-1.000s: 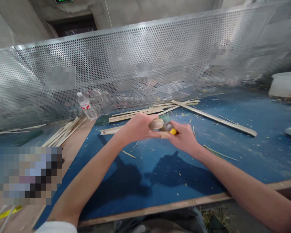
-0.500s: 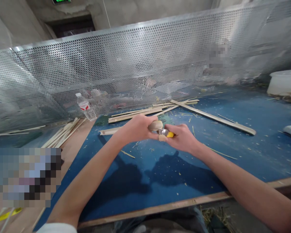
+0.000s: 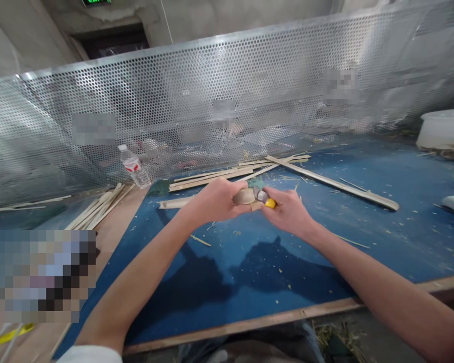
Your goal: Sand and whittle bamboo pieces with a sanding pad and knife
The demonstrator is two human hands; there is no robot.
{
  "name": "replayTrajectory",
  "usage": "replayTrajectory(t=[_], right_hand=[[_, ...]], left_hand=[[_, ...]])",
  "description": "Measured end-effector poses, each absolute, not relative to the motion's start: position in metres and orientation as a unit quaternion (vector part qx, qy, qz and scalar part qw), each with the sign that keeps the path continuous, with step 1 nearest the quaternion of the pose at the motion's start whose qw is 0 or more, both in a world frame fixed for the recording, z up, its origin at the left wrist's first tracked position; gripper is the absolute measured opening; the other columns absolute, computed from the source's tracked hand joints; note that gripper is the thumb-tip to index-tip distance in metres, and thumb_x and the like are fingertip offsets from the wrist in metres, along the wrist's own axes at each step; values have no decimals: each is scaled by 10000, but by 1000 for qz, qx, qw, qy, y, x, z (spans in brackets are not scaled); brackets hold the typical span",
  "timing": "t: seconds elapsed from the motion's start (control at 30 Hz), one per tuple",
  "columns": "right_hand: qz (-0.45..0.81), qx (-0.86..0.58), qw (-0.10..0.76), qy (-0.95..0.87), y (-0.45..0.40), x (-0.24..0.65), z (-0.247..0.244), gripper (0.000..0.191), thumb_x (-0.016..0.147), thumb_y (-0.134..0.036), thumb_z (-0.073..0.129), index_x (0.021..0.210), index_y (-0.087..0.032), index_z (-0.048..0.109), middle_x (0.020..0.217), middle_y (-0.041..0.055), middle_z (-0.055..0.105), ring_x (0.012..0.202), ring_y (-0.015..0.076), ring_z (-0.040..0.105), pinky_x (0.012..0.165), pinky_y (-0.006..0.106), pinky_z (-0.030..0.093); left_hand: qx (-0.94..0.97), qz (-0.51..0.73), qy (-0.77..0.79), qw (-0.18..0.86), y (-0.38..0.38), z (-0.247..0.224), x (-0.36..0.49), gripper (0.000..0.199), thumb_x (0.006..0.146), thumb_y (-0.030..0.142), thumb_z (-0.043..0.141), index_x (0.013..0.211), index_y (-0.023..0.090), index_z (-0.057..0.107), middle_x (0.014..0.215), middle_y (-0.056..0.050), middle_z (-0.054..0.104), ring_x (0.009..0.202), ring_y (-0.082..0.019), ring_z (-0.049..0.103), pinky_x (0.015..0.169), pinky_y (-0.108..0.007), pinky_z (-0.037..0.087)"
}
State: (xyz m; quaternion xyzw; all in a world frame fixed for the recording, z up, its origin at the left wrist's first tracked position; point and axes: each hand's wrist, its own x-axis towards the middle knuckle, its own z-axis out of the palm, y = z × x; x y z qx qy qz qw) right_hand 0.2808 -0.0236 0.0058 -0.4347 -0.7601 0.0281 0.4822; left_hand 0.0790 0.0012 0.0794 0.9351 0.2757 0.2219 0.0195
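Note:
My left hand [image 3: 221, 199] is closed round a pale split bamboo strip [image 3: 245, 196]. The strip's rounded end sticks out towards the right, and its far part [image 3: 170, 204] shows beyond my left wrist. In my closed right hand [image 3: 287, 209] is a small utility knife [image 3: 265, 198] with grey metal and a yellow part; its blade is hard to make out. The knife's tip is at the end of the strip, and both hands are held close together above the blue table top [image 3: 249, 297]. Their shadows fall on it.
Several bamboo strips [image 3: 212, 180] lie at the back, and a long one [image 3: 336, 185] slants rightward. More strips [image 3: 98, 206] and a water bottle [image 3: 136, 166] are on the left. A perforated metal screen [image 3: 196, 85] stands behind. A white tub [image 3: 444, 130] is far right.
My right hand and the utility knife have shifted slightly up and right, and the knife has turned. The strip's end has moved slightly right and tilted. My left hand stays nearly in place.

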Motion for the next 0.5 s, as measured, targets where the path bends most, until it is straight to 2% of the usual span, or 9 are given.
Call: replayTrajectory(t=[0.2,0.5], right_hand=[[13,-439,455,-775,-23,282,4,244,763,-350,541,613,-235,387,489,-61,367,475,93,278,492,241,236],[-1,-444,408,-798,-23,282,-1,215,793,-368,553,640,-233,484,481,-54,383,452,96,287,509,257,239]], left_hand=[[931,226,283,41,4,82,77,504,780,613,704,675,190,453,568,78,420,559,-81,305,509,-234,260],[935,206,284,48,5,81,77,447,766,551,729,686,195,472,571,75,467,541,-80,339,503,-236,273]])
